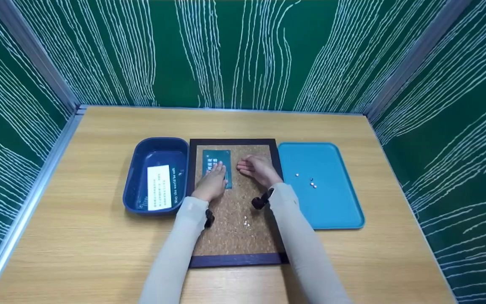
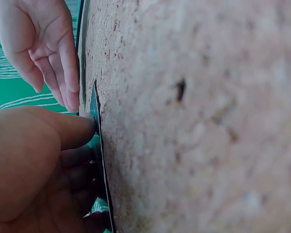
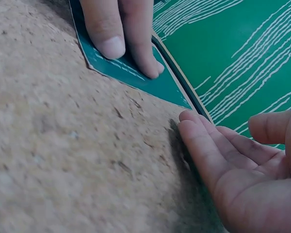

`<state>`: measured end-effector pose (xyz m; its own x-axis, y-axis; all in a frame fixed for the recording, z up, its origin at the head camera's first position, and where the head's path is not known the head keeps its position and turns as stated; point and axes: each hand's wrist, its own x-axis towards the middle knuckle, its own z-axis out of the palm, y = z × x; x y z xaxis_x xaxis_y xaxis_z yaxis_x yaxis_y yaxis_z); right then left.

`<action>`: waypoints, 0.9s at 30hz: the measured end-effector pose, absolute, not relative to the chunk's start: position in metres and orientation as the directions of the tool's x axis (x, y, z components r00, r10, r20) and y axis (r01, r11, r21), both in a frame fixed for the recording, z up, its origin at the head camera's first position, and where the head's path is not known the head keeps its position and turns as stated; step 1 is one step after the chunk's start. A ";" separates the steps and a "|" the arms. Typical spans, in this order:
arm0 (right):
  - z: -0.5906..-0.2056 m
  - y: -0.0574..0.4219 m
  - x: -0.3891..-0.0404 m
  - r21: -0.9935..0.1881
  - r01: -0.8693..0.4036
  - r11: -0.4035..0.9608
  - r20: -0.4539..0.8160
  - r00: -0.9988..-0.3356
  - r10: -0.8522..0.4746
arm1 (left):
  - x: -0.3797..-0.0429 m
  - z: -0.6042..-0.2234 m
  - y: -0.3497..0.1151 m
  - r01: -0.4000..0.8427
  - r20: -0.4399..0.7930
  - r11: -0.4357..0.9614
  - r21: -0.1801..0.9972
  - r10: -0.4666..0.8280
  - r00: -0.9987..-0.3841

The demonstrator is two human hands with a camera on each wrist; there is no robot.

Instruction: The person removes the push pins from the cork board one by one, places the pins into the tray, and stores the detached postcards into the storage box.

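A dark green card (image 1: 216,156) with white print lies on the upper left of a dark-framed cork board (image 1: 222,240). My left hand (image 1: 212,182) rests on the card, its fingers pressing it against the cork; the right wrist view shows the fingertips lying on the card (image 3: 131,80). Beside the card's right edge is my right hand (image 1: 260,169), loosely extended with the palm turned toward the left hand. Nothing shows between its fingers (image 3: 203,145). Small clear pieces (image 1: 246,221) lie on the cork nearer the front; their kind is too small to tell.
At the left of the board stands a dark blue bin (image 1: 135,169) with a white printed card (image 1: 159,188) in it. A turquoise tray (image 1: 331,207) on the right carries several tiny bead-like pieces (image 1: 313,185). Green walls with white lines enclose the wooden table (image 1: 78,253).
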<state>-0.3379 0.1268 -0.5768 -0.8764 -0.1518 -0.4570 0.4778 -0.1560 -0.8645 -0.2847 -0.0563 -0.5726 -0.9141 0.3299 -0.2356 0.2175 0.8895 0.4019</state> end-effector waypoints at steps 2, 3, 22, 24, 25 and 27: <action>-0.578 0.124 -0.337 -0.864 0.479 -0.154 -0.457 -0.875 -0.160 | -0.285 -0.573 -0.056 0.220 -0.233 0.889 0.402 0.332 -0.914; -0.578 0.122 -0.337 -0.864 0.481 -0.150 -0.458 -0.874 -0.164 | -0.285 -0.573 -0.056 0.224 -0.230 0.889 0.400 0.334 -0.914; -0.577 0.109 -0.335 -0.840 0.528 -0.122 -0.506 -0.845 -0.174 | -0.284 -0.573 -0.057 0.215 -0.241 0.889 0.405 0.331 -0.912; -0.576 0.109 -0.336 -0.843 0.527 -0.107 -0.507 -0.845 -0.172 | -0.284 -0.573 -0.057 0.217 -0.238 0.888 0.406 0.332 -0.913; -0.575 0.109 -0.336 -0.843 0.528 -0.101 -0.509 -0.844 -0.170 | -0.284 -0.573 -0.057 0.218 -0.236 0.887 0.407 0.333 -0.913; -0.574 0.109 -0.335 -0.842 0.531 -0.095 -0.512 -0.842 -0.170 | -0.284 -0.573 -0.057 0.220 -0.233 0.885 0.411 0.335 -0.913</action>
<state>-0.3355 0.1088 -0.5738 -0.8423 -0.1698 -0.5115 0.5307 -0.0952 -0.8422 -0.2843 -0.0575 -0.5727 -0.9130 0.3351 -0.2326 0.2202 0.8849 0.4105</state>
